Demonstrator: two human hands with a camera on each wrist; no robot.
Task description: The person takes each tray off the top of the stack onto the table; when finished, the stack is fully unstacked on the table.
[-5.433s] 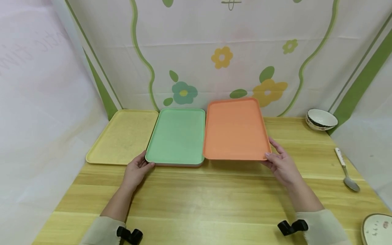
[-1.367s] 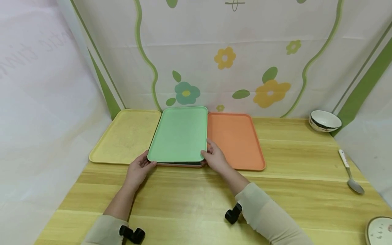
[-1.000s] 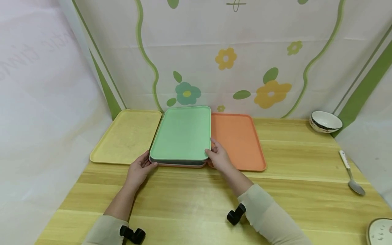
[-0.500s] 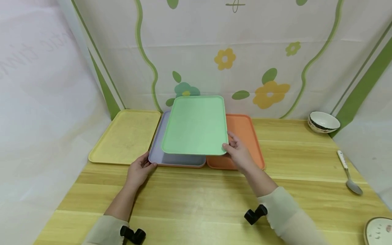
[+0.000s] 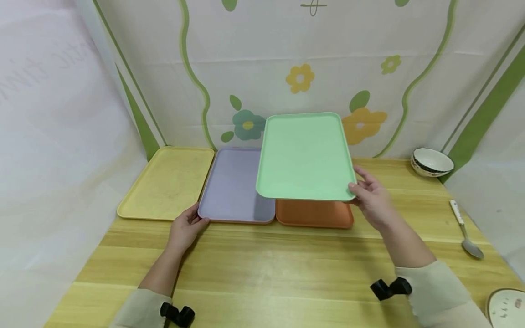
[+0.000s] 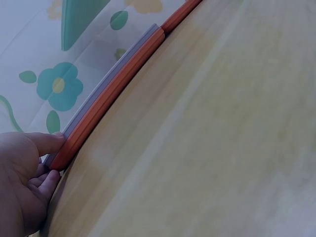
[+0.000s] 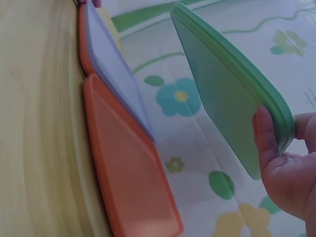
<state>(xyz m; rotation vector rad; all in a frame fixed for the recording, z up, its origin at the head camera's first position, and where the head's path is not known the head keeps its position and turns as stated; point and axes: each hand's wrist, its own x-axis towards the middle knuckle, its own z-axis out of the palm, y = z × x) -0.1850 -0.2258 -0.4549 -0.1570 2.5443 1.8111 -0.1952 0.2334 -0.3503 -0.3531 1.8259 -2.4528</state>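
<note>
- Now the right hand [image 5: 373, 201] pinches the green tray [image 5: 305, 157], raised above the orange tray [image 5: 316, 214], not yet set down.
- The left hand [image 5: 184, 231] grips the purple tray [image 5: 231, 187], unseparated from the lower tray [image 6: 113, 91].

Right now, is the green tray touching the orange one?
No, the right wrist view shows the green tray held up, with a clear gap between it and the orange tray.
</note>
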